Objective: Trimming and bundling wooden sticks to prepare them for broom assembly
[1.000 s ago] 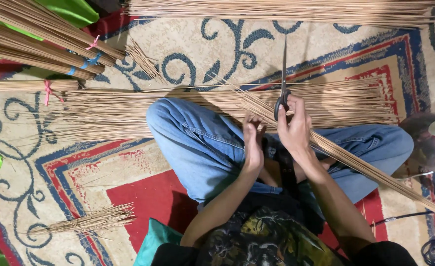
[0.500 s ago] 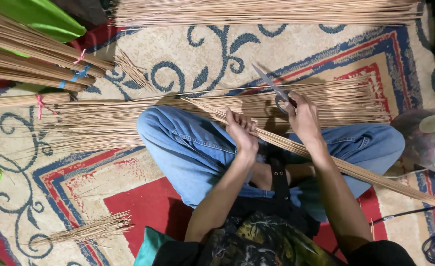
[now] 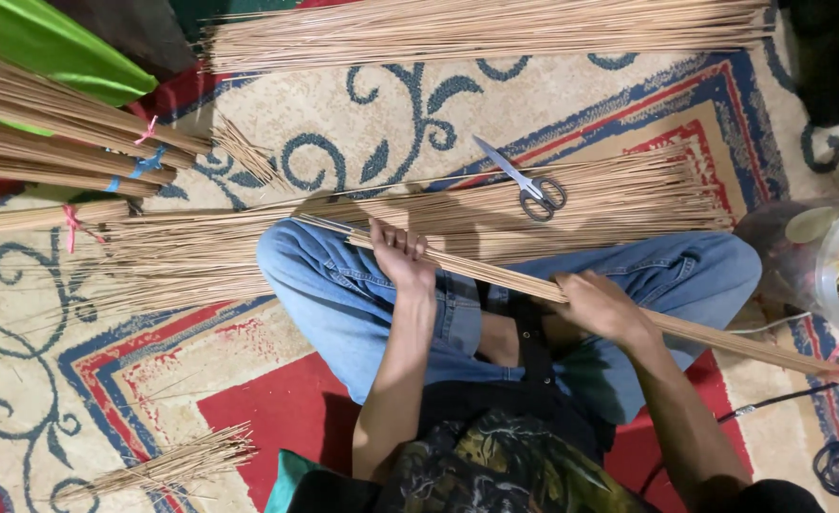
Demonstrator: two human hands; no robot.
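Now scissors [image 3: 526,182] dropped on mat; both hands, left [image 3: 398,255] & right [image 3: 602,306], closed round stick bundle [image 3: 495,273] across lap.

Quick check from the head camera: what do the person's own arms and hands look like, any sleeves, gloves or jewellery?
Both arms are bare to the frame's lower edge; no sleeves show. The left hand and right hand have no gloves, and no rings, watch or bands can be seen. Below them, the person wears blue jeans and a dark patterned top.
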